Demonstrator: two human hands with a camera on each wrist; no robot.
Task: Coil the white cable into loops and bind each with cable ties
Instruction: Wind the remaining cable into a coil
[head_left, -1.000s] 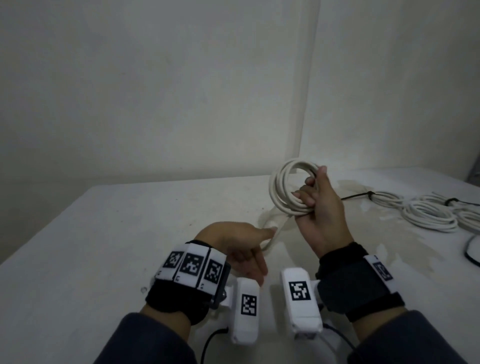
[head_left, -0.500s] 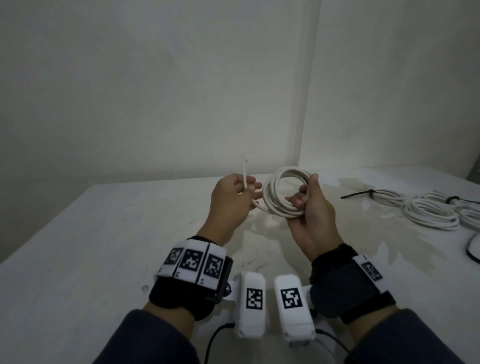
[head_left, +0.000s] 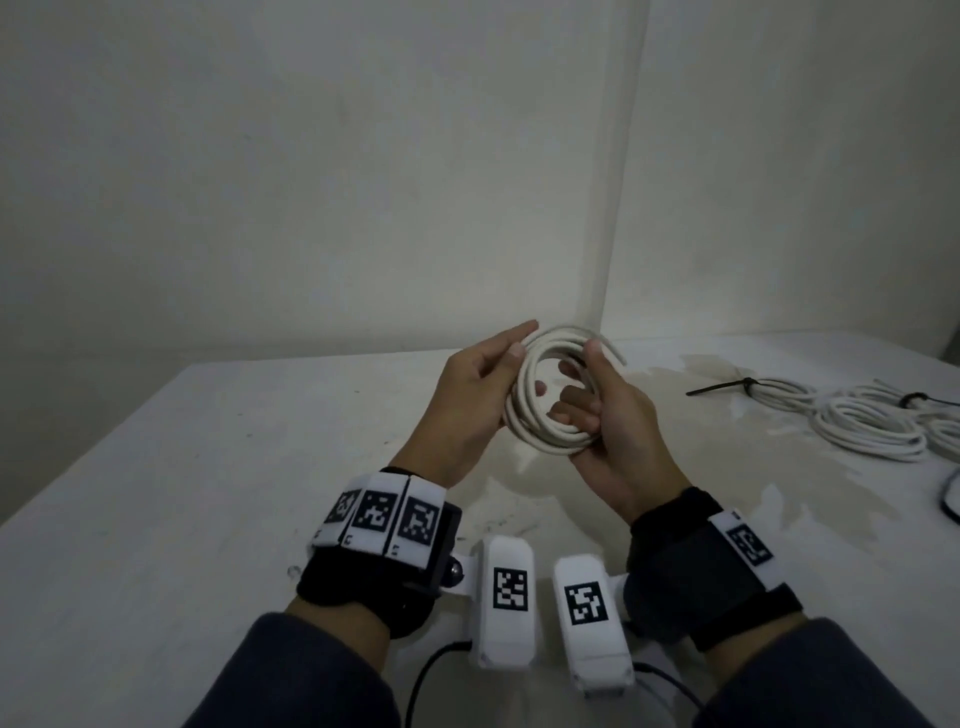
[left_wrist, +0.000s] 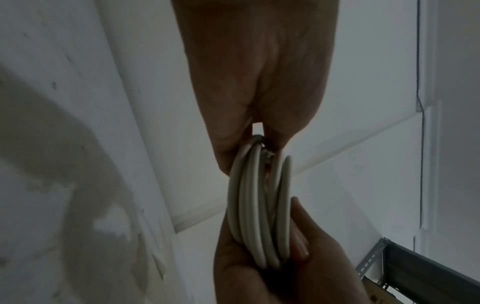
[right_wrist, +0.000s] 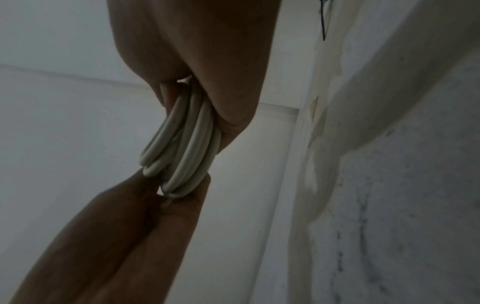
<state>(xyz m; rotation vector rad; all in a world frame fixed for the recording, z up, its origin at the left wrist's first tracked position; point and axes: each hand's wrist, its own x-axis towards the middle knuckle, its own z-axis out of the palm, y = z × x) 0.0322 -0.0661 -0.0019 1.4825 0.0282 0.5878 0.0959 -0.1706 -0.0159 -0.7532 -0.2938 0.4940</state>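
The white cable (head_left: 540, 440) is wound into a small coil of several turns, held above the table (head_left: 208, 467) between both hands. My left hand (head_left: 511, 364) grips the coil's left side, thumb in front and fingers behind. My right hand (head_left: 584, 384) grips the right side, thumb on top and fingers through the ring. A short cable end pokes out behind the right thumb. In the left wrist view the left hand (left_wrist: 257, 139) pinches the coil (left_wrist: 259, 205) from above. The right wrist view shows the right hand (right_wrist: 197, 98) clamped on the same coil (right_wrist: 187, 139).
Other white coils (head_left: 862, 426) lie on the table at the right, one bound by a black cable tie (head_left: 727, 387). A black cable (head_left: 948, 499) curves at the right edge. Walls meet in a corner behind the table. A stained patch spreads under the hands.
My left hand rose from near the table with the loose cable end, laid it onto the coil and now grips the coil's left side. The coil has turned to face me.
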